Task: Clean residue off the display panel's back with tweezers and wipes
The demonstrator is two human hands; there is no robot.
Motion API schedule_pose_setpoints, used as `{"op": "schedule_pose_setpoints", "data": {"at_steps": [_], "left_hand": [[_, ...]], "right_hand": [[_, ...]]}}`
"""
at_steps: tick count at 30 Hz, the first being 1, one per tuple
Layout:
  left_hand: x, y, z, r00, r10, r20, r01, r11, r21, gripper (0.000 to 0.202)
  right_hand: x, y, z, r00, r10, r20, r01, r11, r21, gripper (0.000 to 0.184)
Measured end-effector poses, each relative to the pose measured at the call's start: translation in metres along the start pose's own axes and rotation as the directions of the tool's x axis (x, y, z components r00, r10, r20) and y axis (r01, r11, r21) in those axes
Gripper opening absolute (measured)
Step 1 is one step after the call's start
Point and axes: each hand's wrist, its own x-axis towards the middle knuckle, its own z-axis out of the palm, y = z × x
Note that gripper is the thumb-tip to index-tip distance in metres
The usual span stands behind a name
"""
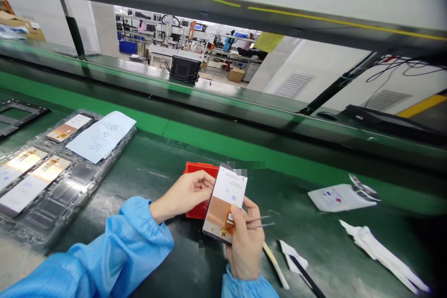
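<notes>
A phone display panel (225, 202) with a white sticker and a copper-coloured back is held upright between both hands. My left hand (183, 195) grips its left edge, fingers curled. My right hand (246, 242) grips its lower right corner near the orange flex cable and also holds metal tweezers (260, 222) that point right. A red block (197, 188) lies on the bench behind the panel. Both arms wear blue sleeves.
At the left a clear plastic tray (70, 186) holds several display panels and a white paper note (101, 136). White film scraps (380, 253), a white packet (340, 197) and a thin stick (275, 265) lie at the right. A green conveyor (216, 137) runs behind.
</notes>
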Motion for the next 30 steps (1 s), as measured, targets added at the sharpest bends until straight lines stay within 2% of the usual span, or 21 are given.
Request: {"op": "schedule_pose_setpoints", "data": {"at_steps": [11, 18, 24, 30], "left_hand": [[-0.001, -0.005, 0.000, 0.999, 0.022, -0.036, -0.021, 0.999, 0.035, 0.011], [0.000, -0.014, 0.006, 0.991, 0.023, -0.135, -0.017, 0.999, 0.040, 0.010], [-0.003, -0.009, 0.009, 0.995, 0.043, -0.091, -0.041, 0.999, 0.025, 0.013], [0.000, -0.014, 0.009, 0.988, 0.033, -0.150, -0.028, 0.999, 0.038, 0.010]], "right_hand": [[0.000, 0.000, 0.000, 1.000, -0.012, -0.006, 0.012, 1.000, -0.004, 0.047], [0.000, 0.006, -0.002, 0.999, -0.049, -0.014, 0.048, 0.998, -0.039, 0.048], [0.000, 0.004, -0.001, 0.999, -0.026, -0.028, 0.027, 0.999, 0.022, 0.050], [0.000, 0.009, -0.002, 1.000, -0.027, -0.011, 0.027, 1.000, 0.008, 0.049]]}}
